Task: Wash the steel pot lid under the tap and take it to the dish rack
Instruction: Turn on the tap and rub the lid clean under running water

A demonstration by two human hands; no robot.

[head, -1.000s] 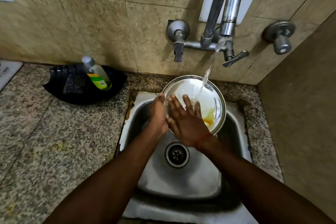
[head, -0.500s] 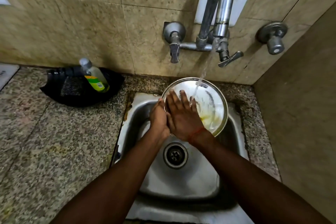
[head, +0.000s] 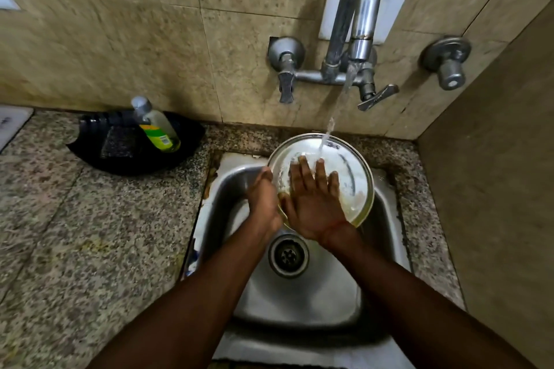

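Observation:
The round steel pot lid (head: 350, 177) is held tilted over the steel sink (head: 302, 302), its inner face toward me, with yellowish residue along its lower edge. My left hand (head: 262, 198) grips the lid's left rim. My right hand (head: 314, 204) lies flat on the lid's face, fingers spread. Water streams from the tap (head: 358, 21) onto the lid's upper part, just beyond my right fingertips. No dish rack is in view.
A black tray (head: 99, 156) with a scrub pad and a dish soap bottle (head: 157, 127) sits on the granite counter (head: 75, 234) left of the sink. Tiled walls close in behind and to the right. The drain (head: 288, 255) lies below my hands.
My right hand has slid right and up across the lid's face toward the water stream. The left hand keeps its grip on the rim. Less yellow residue shows on the lid.

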